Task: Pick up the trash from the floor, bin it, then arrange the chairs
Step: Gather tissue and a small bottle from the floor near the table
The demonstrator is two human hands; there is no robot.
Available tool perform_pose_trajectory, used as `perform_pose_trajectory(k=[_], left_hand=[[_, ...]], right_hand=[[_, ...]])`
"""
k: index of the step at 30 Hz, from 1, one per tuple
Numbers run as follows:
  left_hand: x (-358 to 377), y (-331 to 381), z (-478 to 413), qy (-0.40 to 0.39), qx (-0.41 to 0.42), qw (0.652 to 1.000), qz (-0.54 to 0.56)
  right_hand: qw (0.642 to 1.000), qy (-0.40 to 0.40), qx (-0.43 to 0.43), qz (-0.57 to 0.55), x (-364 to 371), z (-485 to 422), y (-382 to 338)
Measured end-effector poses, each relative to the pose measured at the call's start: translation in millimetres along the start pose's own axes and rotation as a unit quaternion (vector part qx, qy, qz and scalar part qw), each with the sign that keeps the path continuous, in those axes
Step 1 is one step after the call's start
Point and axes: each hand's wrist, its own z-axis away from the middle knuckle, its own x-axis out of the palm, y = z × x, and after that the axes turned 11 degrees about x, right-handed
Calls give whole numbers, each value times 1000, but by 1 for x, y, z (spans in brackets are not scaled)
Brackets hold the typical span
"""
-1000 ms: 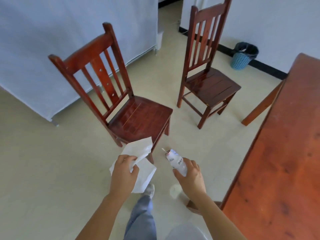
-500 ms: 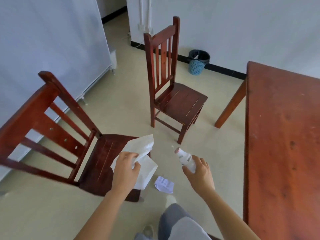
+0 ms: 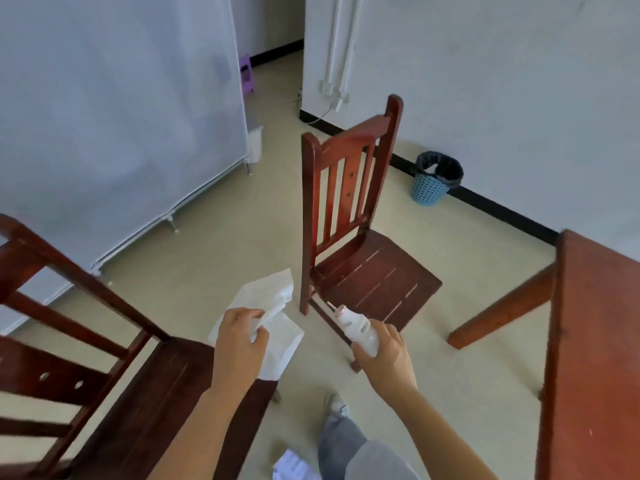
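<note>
Item: left hand (image 3: 240,336), grip closing on a white paper bag (image 3: 266,317), which is sticking out ahead of the knuckles.

Item: right hand (image 3: 388,351), grip wrapping a small white bottle (image 3: 356,329), neck pointing forward.

Item: crumpled paper (image 3: 294,467), lying on the floor (image 3: 214,244) behind and below both grips, beside the trouser leg; half a second ago it was lying ahead of the feet, so it is being walked past, seemingly one piece still to collect.

Item: blue bin (image 3: 434,183), now standing nearer, ahead and right of the right grip, beyond the far chair (image 3: 360,237).

Item: near chair (image 3: 104,368), left of the left grip. Bench (image 3: 595,358), right. Chairs are awaiting arranging.
</note>
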Motion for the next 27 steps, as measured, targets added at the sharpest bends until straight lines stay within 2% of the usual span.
perform_pose_trajectory(k=[5, 13, 17, 21, 27], left_hand=[[19, 15, -70, 43, -66, 997, 8], [-1, -17, -161, 92, -125, 988, -19], [-16, -54, -212, 106, -139, 984, -39], [-37, -106, -279, 84, -133, 986, -48], [-99, -178, -406, 29, -110, 992, -60]], right_hand=[[995, -45, -67, 66, -10, -94, -39], [978, -100, -171, 61, 35, -181, -116], [975, -122, -177, 46, 72, -218, -165], [976, -124, -175, 47, 120, -262, -232], [990, -91, -109, 4, 174, -327, -355]])
